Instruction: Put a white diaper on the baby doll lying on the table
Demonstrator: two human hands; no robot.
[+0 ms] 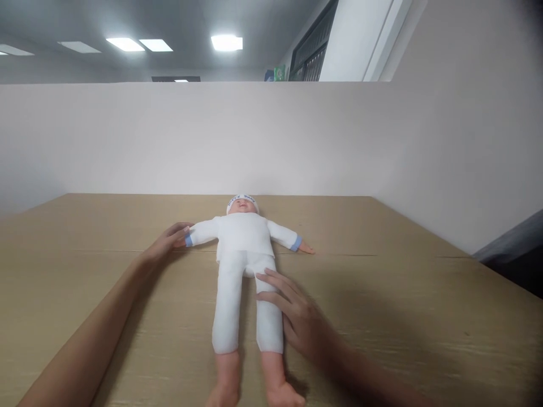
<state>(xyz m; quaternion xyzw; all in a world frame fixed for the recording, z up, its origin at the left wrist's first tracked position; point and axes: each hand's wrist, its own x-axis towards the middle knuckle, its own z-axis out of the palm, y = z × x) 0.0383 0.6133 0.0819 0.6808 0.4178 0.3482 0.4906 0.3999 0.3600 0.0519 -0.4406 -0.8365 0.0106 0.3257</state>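
Note:
A baby doll (245,234) lies on its back on the table, arms spread and feet toward me. It has a white long-sleeved top with blue cuffs, white trousers (228,302) and a white cap (243,198) with dark lettering. My left hand (167,242) is closed around the doll's hand beside the cuff on the left; part of the grip is hidden. Over the doll's trouser leg on the right rests my right hand (297,311), its fingers stretched out and apart, holding nothing. The doll's bare feet (286,394) reach the bottom of the view.
The wooden table (403,294) has a seam running across it behind my hands. A pale partition (190,135) stands along its far edge, and a wall (475,141) rises on the right. Something dark (517,254) sits beyond the right edge.

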